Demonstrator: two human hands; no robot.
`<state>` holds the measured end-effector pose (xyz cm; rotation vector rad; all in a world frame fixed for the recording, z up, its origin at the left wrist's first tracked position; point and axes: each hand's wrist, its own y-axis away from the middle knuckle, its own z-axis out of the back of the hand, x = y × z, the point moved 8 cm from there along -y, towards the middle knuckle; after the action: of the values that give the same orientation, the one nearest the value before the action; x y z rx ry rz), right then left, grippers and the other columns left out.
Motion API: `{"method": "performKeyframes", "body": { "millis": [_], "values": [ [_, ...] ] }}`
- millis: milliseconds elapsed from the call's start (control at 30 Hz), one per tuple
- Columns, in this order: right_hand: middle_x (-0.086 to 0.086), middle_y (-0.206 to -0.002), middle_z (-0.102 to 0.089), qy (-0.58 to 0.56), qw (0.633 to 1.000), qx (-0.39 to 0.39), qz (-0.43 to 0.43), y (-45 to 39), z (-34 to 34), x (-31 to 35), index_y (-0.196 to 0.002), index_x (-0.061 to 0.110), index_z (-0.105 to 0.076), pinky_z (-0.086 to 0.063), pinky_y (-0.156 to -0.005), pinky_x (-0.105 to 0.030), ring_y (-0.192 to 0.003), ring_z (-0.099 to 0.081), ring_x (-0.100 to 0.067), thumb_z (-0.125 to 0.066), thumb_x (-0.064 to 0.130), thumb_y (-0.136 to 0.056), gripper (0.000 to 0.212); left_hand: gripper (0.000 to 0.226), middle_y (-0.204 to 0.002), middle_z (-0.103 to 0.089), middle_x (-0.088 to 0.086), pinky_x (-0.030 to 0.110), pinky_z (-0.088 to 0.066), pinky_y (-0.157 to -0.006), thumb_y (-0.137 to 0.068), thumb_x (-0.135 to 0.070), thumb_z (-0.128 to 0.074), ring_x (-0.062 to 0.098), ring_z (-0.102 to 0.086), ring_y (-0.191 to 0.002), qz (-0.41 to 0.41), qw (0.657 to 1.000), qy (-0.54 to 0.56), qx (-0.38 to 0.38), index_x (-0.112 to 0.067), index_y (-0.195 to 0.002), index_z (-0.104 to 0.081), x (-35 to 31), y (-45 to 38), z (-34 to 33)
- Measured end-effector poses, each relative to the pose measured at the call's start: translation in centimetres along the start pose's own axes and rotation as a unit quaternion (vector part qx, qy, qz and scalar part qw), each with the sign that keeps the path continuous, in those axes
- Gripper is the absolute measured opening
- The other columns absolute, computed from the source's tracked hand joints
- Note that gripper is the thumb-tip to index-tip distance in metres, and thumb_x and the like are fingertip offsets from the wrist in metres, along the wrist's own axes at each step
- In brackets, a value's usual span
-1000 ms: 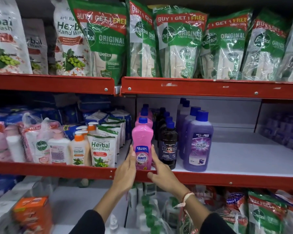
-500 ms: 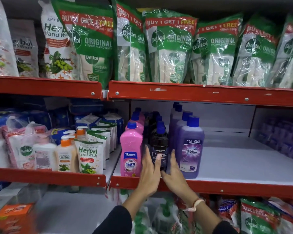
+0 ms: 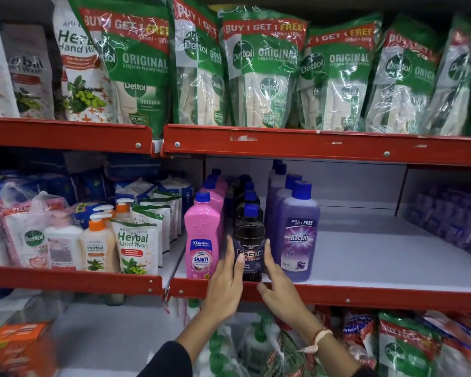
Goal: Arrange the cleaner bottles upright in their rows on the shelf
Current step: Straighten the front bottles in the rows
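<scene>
Black cleaner bottle stands upright at the front of the middle row on the white shelf, just behind the red front rail. Both hands flank it: the left hand presses flat against its left side, thumb across the label, and the right hand touches its right side with fingers spread, so the bottle is cupped between two open palms rather than gripped in a fist. The pink bottle stands just beside it on the left, the purple bottle just beside it on the right; more bottles line up behind each. Gaps between the rows are narrow. To the right of the purple row the shelf board lies bare up to a divider wall. Green handwash pouches hang over the red rail above.
</scene>
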<state>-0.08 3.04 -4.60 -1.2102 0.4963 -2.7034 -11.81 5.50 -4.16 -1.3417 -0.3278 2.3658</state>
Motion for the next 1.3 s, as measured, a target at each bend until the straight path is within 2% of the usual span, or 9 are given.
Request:
{"method": "performKeyframes", "body": {
  "millis": [233, 333, 467, 600, 700, 833, 933, 1133, 1300],
  "values": [
    [0.009, -0.149, -0.039, -0.021, 1.000, 0.000, 0.009, 0.4, 0.7, -0.2, -0.146, 0.048, 0.002, -0.037, -0.108, -0.024, -0.130, -0.045, -0.005, -0.049, 0.008, -0.087, 0.087, 0.064, -0.152, -0.023, 0.007, 0.032, -0.027, -0.110, -0.095, -0.052, -0.022, 0.021, -0.031, -0.137, -0.009, 0.993, -0.090, -0.075, -0.033, -0.147, 0.011, -0.9, 1.3, 0.4],
    [0.005, -0.128, -0.059, -0.027, 0.988, -0.151, 0.008, 1.6, 3.7, -0.4, -0.143, 0.030, -0.035, -0.048, -0.100, -0.026, -0.111, -0.058, -0.007, -0.053, 0.009, -0.090, 0.060, 0.056, -0.138, -0.029, -0.003, 0.025, -0.023, -0.108, -0.094, -0.046, -0.029, 0.006, -0.030, -0.127, -0.148, 0.968, -0.121, -0.162, -0.030, -0.145, -0.012, -4.2, 3.6, 0.3],
    [0.003, -0.120, -0.050, -0.059, 0.943, -0.327, -0.010, 2.9, 8.1, -2.6, -0.127, 0.024, -0.045, -0.052, -0.094, -0.043, -0.103, -0.056, -0.010, -0.051, 0.012, -0.090, 0.039, 0.051, -0.142, -0.028, -0.010, 0.027, -0.032, -0.113, -0.095, -0.046, -0.029, -0.002, -0.030, -0.131, -0.213, 0.974, -0.060, -0.046, -0.031, -0.143, -0.017, -6.8, 3.0, -3.2],
    [-0.002, -0.155, -0.018, -0.090, 0.969, -0.216, -0.079, 1.4, 8.8, -5.6, -0.148, 0.030, -0.006, -0.033, -0.114, -0.048, -0.139, -0.029, -0.022, -0.052, 0.033, -0.093, 0.073, 0.070, -0.160, -0.002, -0.002, 0.024, -0.008, -0.118, -0.095, -0.050, -0.026, 0.002, -0.004, -0.143, -0.078, 0.996, 0.024, 0.025, -0.020, -0.149, 0.006, -6.6, -0.3, -7.2],
    [0.003, -0.161, -0.002, -0.104, 0.986, -0.096, -0.093, 0.6, 7.8, -6.4, -0.146, 0.035, 0.019, -0.024, -0.118, -0.046, -0.146, -0.019, -0.019, -0.055, 0.040, -0.089, 0.094, 0.074, -0.161, 0.000, 0.004, 0.033, -0.015, -0.118, -0.093, -0.054, -0.027, 0.019, -0.012, -0.147, -0.016, 0.998, 0.049, 0.039, -0.023, -0.148, 0.013, -6.4, -2.0, -8.7],
    [0.019, -0.151, -0.010, -0.088, 0.994, -0.023, -0.054, 0.5, 7.9, -5.0, -0.134, 0.054, 0.012, -0.031, -0.113, -0.037, -0.136, -0.032, -0.010, -0.061, 0.043, -0.084, 0.089, 0.070, -0.159, -0.020, 0.008, 0.042, -0.031, -0.111, -0.094, -0.054, -0.025, 0.033, -0.037, -0.137, 0.020, 0.998, 0.010, 0.065, -0.032, -0.147, 0.015, -5.6, -2.6, -9.2],
    [0.018, -0.141, -0.028, -0.091, 0.994, -0.004, -0.056, 1.0, 8.3, -4.7, -0.147, 0.038, 0.011, -0.034, -0.104, -0.027, -0.125, -0.040, -0.003, -0.062, 0.033, -0.087, 0.094, 0.068, -0.159, -0.016, 0.008, 0.042, -0.029, -0.113, -0.094, -0.053, -0.022, 0.032, -0.033, -0.140, 0.003, 0.996, -0.021, 0.089, -0.033, -0.145, 0.019, -5.5, -1.9, -9.3],
    [0.008, -0.150, -0.037, -0.053, 0.997, -0.013, -0.063, 2.9, 8.8, -5.9, -0.146, 0.045, 0.010, -0.039, -0.111, -0.044, -0.134, -0.041, -0.010, -0.065, 0.047, -0.076, 0.102, 0.067, -0.158, -0.021, 0.011, 0.038, -0.028, -0.113, -0.095, -0.053, -0.021, 0.031, -0.037, -0.138, -0.052, 0.989, -0.076, 0.115, -0.035, -0.144, 0.021, -5.6, -0.1, -8.6],
    [0.004, -0.150, -0.038, -0.036, 0.997, -0.023, -0.063, 3.1, 9.1, -5.9, -0.147, 0.043, 0.007, -0.039, -0.110, -0.040, -0.132, -0.042, -0.010, -0.061, 0.038, -0.082, 0.094, 0.068, -0.155, -0.029, 0.013, 0.040, -0.033, -0.111, -0.095, -0.052, -0.022, 0.033, -0.042, -0.134, -0.037, 0.987, -0.098, 0.122, -0.028, -0.147, 0.015, -5.7, 0.1, -8.3]
  ]
}}
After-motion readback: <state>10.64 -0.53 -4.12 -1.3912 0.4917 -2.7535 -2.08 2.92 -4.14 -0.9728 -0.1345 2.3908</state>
